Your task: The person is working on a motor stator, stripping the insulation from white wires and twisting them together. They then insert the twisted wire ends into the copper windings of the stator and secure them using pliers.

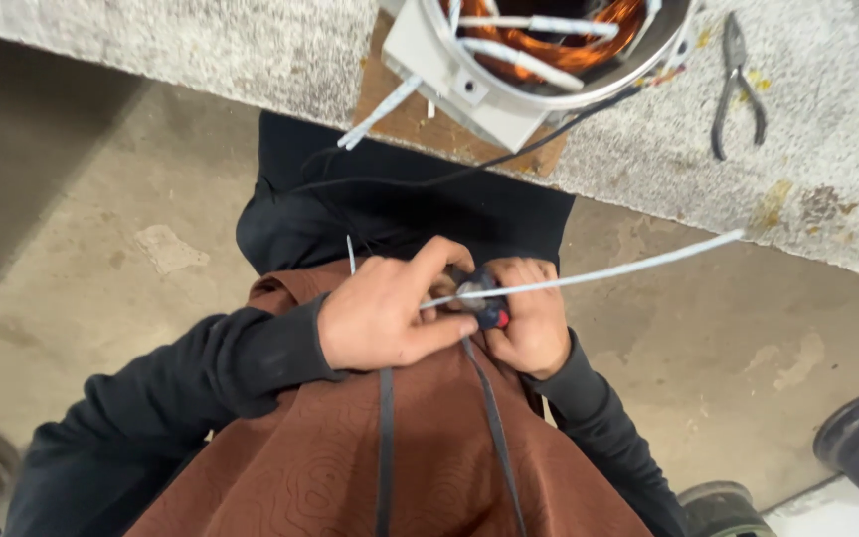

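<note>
white sleeved wire runs from between our hands out to our right, over the concrete floor and toward the edge of the speckled workbench. our left hand is curled around its near end, while our right hand is closed on a small tool with a red and blue handle, both held close against our brown apron. on the workbench we see a motor stator with copper windings and grey pliers.

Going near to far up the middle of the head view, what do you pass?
Brown apron → left hand and right hand closed together around a small dark tool and a white sleeved wire → concrete bench edge → motor stator with copper windings.
</note>
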